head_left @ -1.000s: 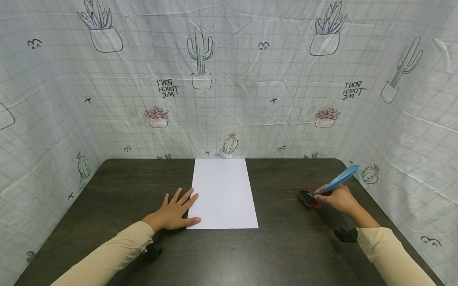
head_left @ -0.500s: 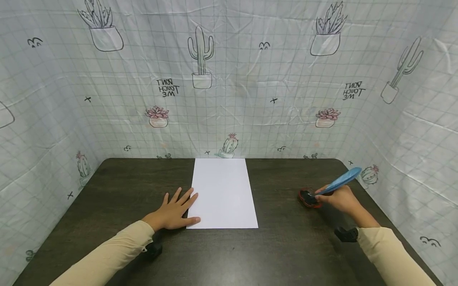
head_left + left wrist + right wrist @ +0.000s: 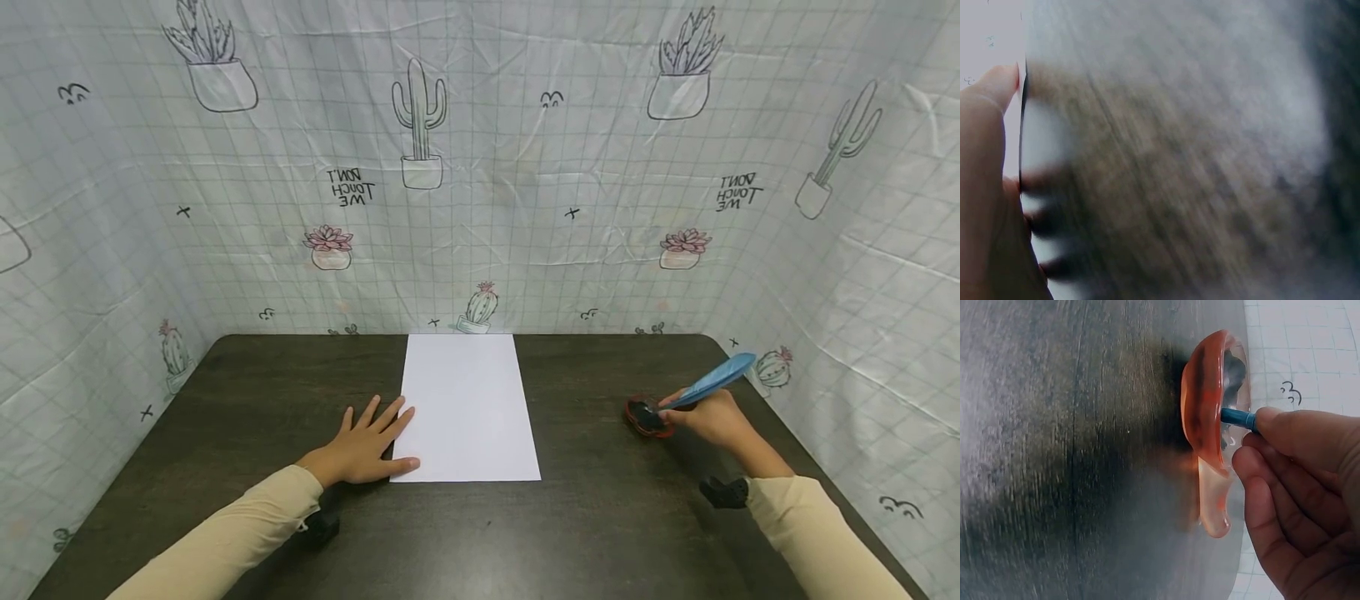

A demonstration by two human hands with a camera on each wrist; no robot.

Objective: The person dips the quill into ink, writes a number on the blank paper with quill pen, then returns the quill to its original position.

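Note:
A blank white sheet of paper [image 3: 468, 408] lies on the dark table. My left hand [image 3: 360, 450] rests flat at its left edge, fingers spread, with the thumb over the lower corner. At the right, my right hand [image 3: 716, 419] pinches a blue feather-shaped pen [image 3: 712, 381] near its lower end, and the broad top slants up to the right. The pen's blue shaft [image 3: 1238, 418] reaches into a translucent red dish [image 3: 1204, 400] holding black liquid [image 3: 1233, 374]; its tip is hidden inside. A short pale-orange handle [image 3: 1215, 506] sticks out from the dish.
The dark wooden table [image 3: 585, 517] extends around the paper and dish. A white grid-patterned cloth [image 3: 510, 183] with cactus drawings hangs behind it and along both sides. Dark wrist devices, including the right one [image 3: 723, 492], sit below the sleeves.
The pen's broad top has tilted slightly down to the right while its lower end stays at the dish. The left hand and paper keep their places.

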